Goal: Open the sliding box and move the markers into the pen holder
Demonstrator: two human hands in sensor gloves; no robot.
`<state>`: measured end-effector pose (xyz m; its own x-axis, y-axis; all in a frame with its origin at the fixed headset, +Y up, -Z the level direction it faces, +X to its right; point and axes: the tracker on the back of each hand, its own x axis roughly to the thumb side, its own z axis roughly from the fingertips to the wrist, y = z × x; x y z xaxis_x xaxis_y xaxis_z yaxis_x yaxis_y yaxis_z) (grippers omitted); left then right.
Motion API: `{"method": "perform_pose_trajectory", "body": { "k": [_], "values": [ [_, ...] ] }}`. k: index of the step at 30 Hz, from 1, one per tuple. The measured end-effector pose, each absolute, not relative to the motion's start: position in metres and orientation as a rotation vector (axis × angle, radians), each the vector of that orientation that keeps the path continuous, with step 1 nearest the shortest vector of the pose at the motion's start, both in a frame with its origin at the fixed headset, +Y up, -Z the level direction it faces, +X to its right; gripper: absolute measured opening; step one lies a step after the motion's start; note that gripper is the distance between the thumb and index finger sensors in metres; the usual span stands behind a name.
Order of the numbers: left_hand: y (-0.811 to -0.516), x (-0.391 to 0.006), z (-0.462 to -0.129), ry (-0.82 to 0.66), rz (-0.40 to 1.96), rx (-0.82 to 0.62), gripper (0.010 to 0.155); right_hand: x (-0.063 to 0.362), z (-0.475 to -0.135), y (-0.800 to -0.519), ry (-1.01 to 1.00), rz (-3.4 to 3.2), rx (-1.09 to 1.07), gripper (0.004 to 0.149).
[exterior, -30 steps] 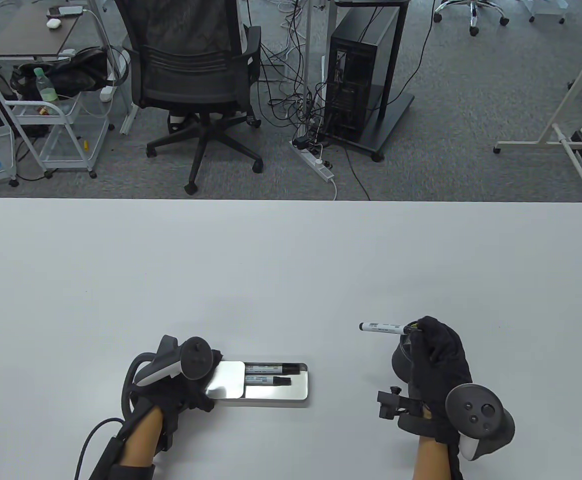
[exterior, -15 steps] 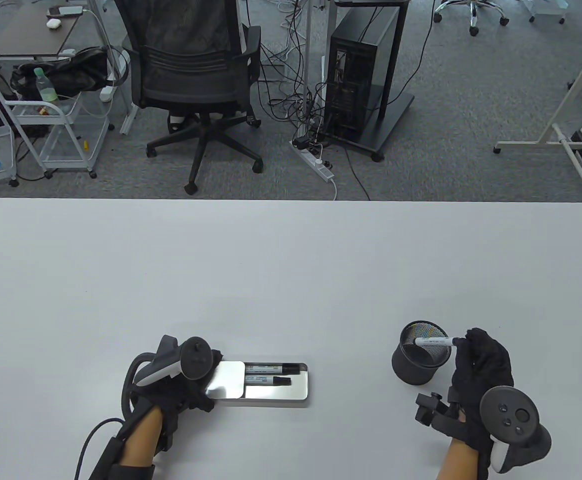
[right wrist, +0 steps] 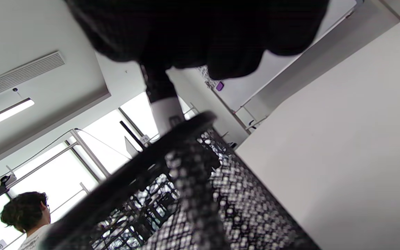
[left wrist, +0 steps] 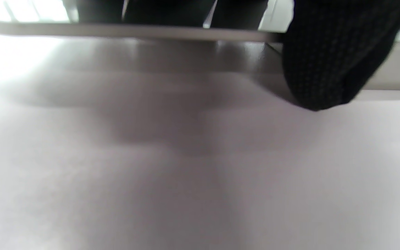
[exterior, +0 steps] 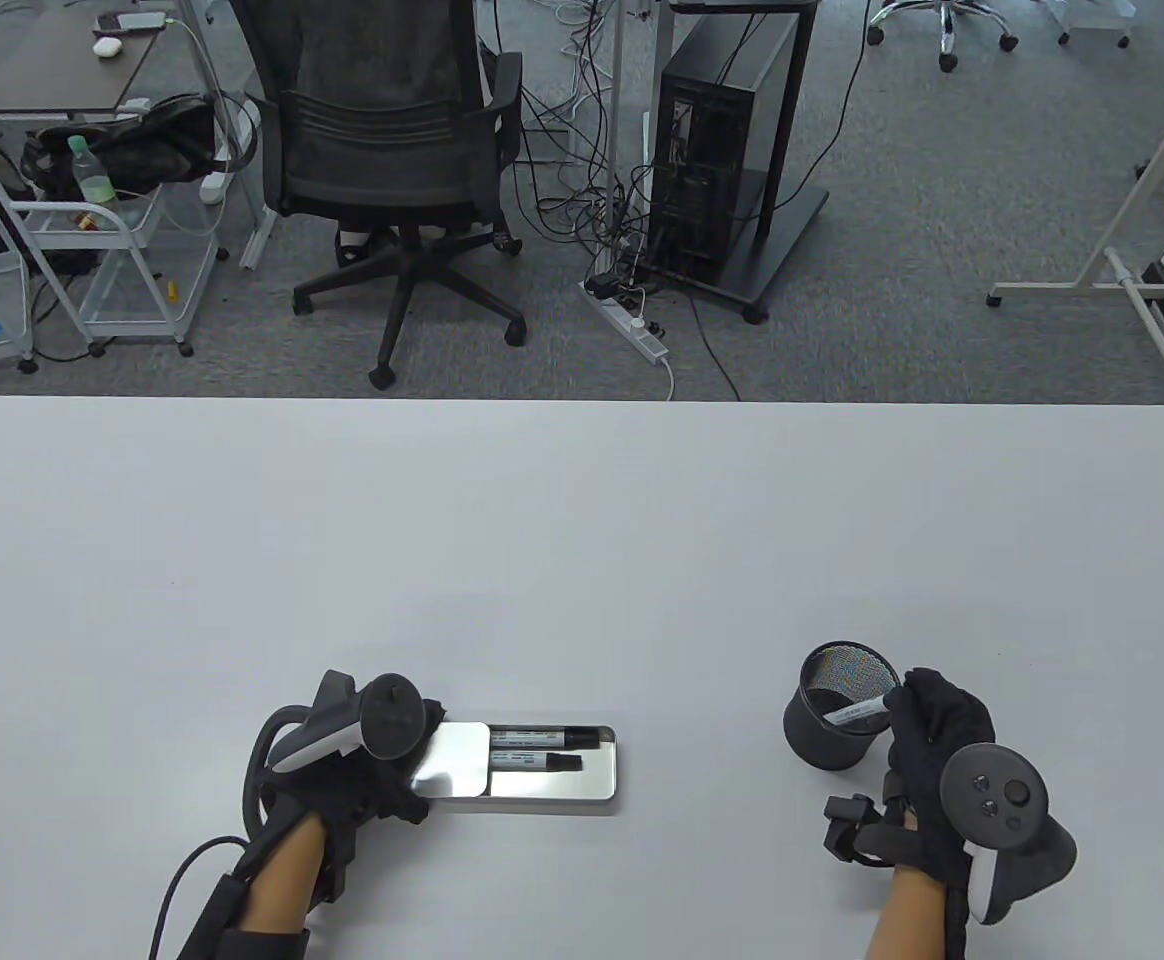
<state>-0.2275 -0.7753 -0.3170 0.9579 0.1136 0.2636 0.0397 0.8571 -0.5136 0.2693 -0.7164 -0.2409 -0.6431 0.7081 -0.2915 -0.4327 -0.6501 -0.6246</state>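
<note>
Two markers (exterior: 546, 750) lie side by side in the open sliding box (exterior: 552, 790) on the desk (exterior: 582, 540). Left hand (exterior: 362, 770) grips the box's slid-back lid (exterior: 454, 760). Right hand (exterior: 932, 730) pinches a third marker (exterior: 857, 713), tilted, its lower end inside the mesh pen holder (exterior: 837, 720).

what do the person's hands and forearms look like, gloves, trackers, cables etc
Both hands, left and right, wear black fabric gloves. A dark grey, round-faced tracker with a white grip is strapped to the back of each; the right one's face shows small buttons. A black cable loops along the left wrist. Forearms are bare above dark cuffs.
</note>
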Motion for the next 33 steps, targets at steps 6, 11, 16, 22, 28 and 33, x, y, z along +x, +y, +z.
{"method": "perform_pose_trajectory", "body": {
  "k": [6,11,16,22,28,33],
  "values": [
    [-0.775,-0.228,-0.317,-0.292,0.039,-0.542,0.081,0.269,-0.243,-0.720,-0.658,2.295,-0.715,0.033],
    [-0.775,-0.228,-0.317,-0.292,0.039,-0.542,0.081,0.270,-0.243,-0.723,-0.647,2.299,-0.750,0.033],
    [-0.775,-0.228,-0.317,-0.292,0.039,-0.542,0.081,0.271,-0.243,-0.724,-0.622,2.326,-0.762,0.033],
    [-0.775,-0.228,-0.317,-0.292,0.039,-0.542,0.081,0.272,-0.245,-0.726,-0.589,2.321,-0.774,0.034],
    [-0.775,-0.228,-0.317,-0.292,0.039,-0.542,0.081,0.273,-0.244,-0.726,-0.595,2.319,-0.786,0.042],
    [-0.775,-0.228,-0.317,-0.292,0.039,-0.542,0.081,0.270,-0.240,-0.714,-0.669,2.301,-0.737,0.051]
  ]
}}
